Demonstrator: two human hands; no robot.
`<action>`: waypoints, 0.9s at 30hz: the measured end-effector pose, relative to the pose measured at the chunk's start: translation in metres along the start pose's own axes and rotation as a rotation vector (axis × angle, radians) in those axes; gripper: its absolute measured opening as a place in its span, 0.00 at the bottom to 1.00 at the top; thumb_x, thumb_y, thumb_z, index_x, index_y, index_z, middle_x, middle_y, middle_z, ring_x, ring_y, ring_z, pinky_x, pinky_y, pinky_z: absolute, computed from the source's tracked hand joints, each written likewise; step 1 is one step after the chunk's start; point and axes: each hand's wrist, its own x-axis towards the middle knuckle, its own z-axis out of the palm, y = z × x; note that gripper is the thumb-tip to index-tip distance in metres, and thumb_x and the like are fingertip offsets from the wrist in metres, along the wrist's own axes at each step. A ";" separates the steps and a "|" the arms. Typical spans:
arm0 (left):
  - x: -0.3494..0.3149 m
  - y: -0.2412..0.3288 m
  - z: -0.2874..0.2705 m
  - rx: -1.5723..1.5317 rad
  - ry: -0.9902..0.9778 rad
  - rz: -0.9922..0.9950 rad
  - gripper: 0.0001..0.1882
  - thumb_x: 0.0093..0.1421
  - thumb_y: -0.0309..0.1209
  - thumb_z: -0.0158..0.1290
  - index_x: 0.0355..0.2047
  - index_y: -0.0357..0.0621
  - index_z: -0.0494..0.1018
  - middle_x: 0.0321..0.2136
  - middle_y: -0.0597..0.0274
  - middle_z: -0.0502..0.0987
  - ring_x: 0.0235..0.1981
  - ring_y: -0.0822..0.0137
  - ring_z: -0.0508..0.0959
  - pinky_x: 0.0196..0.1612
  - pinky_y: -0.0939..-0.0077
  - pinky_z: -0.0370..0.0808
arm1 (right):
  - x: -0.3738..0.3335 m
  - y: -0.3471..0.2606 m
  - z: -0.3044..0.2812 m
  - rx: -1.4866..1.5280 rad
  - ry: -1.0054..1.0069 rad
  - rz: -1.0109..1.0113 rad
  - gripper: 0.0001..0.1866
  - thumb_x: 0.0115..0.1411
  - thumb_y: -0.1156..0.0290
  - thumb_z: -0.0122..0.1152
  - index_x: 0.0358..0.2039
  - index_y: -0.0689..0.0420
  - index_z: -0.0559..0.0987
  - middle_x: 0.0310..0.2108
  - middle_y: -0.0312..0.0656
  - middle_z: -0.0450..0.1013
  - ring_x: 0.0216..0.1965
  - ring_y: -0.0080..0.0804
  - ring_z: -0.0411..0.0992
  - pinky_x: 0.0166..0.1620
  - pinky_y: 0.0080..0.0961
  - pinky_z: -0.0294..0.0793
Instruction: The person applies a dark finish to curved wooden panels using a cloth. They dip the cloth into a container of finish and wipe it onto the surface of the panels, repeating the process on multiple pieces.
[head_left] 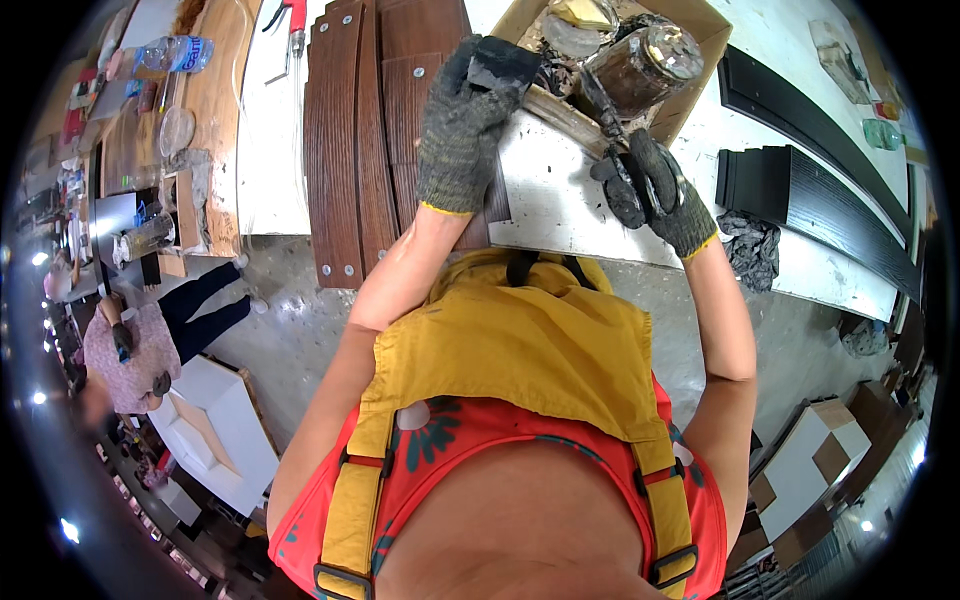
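My left hand (462, 140), in a dark knitted glove with a yellow cuff, is closed on a small dark flat piece (503, 64) beside the cardboard box. My right hand (655, 190), gloved the same way, grips a long dark-stained tool (606, 112). Its narrow end reaches over the box's near edge, by a brown-smeared jar (640, 78); the tool's exact kind is unclear. The open cardboard box (708, 85) holds the jar and several stained scraps. Dark brown wooden boards (345, 150) with metal discs lie beneath and left of my left hand.
The white table (560, 190) carries black curved panels (830, 205) on the right, beside a crumpled dark cloth (750, 248). A red-handled tool (296, 25) lies at the far left. A plastic bottle (175, 55) rests on a wooden bench. Another person (135, 355) stands farther left.
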 end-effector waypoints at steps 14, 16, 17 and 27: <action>-0.009 0.001 0.016 -0.115 0.026 -0.111 0.25 0.54 0.18 0.56 0.54 0.39 0.68 0.45 0.63 0.75 0.47 0.69 0.75 0.54 0.76 0.72 | -0.018 -0.052 0.041 -1.510 0.560 -0.587 0.36 0.44 0.46 0.70 0.46 0.61 0.74 0.39 0.50 0.75 0.39 0.47 0.75 0.42 0.39 0.74; -0.011 -0.002 0.014 -0.115 0.046 -0.116 0.26 0.54 0.18 0.57 0.54 0.39 0.68 0.45 0.63 0.75 0.47 0.69 0.75 0.54 0.76 0.72 | -0.017 -0.057 0.043 -1.510 0.554 -0.585 0.31 0.45 0.53 0.70 0.45 0.59 0.75 0.38 0.48 0.76 0.38 0.46 0.76 0.41 0.37 0.75; -0.011 -0.003 0.012 -0.114 0.039 -0.115 0.26 0.54 0.18 0.57 0.54 0.40 0.68 0.45 0.63 0.75 0.47 0.69 0.75 0.54 0.76 0.72 | -0.017 -0.059 0.044 -1.509 0.549 -0.585 0.29 0.45 0.56 0.70 0.45 0.58 0.75 0.37 0.47 0.76 0.37 0.45 0.76 0.41 0.37 0.76; -0.010 -0.002 0.008 0.022 -0.035 -0.060 0.28 0.54 0.20 0.58 0.56 0.38 0.67 0.46 0.62 0.74 0.48 0.69 0.75 0.54 0.77 0.72 | -0.014 -0.052 0.036 -1.567 0.549 -0.599 0.34 0.45 0.48 0.69 0.46 0.59 0.75 0.36 0.48 0.76 0.39 0.45 0.75 0.41 0.38 0.75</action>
